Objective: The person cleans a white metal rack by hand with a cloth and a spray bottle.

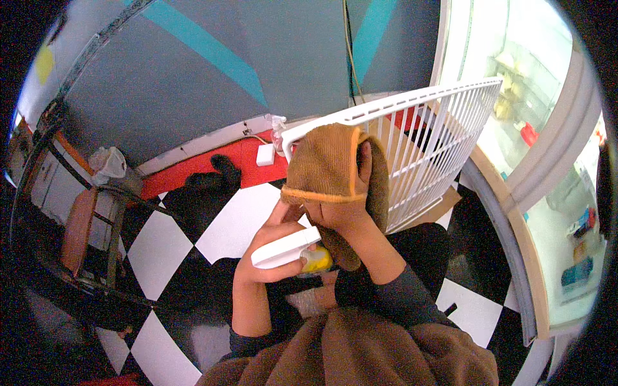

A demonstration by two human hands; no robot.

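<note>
My left hand (270, 241) is wrapped around a spray bottle with a white trigger head (285, 248) and a yellow patch on its body. My right hand (345, 212) grips a brown cloth (321, 161) with orange edging, which is folded over the near end of a white wire rack (434, 96). Some fingers of that hand are hidden in the folds. Fingers of my left hand reach up close to the cloth's lower hem; whether they hold it too cannot be seen. The rack stands tilted before me, its bars running off to the right.
A grey wall (203, 82) with turquoise stripes rises ahead. At its foot are a clear spray bottle (277, 130) and a small white box (265, 155). A metal-framed chair (91, 217) stands left. On the right is a lit cabinet (536, 193) with a raised sill. The floor (161, 255) is chequered.
</note>
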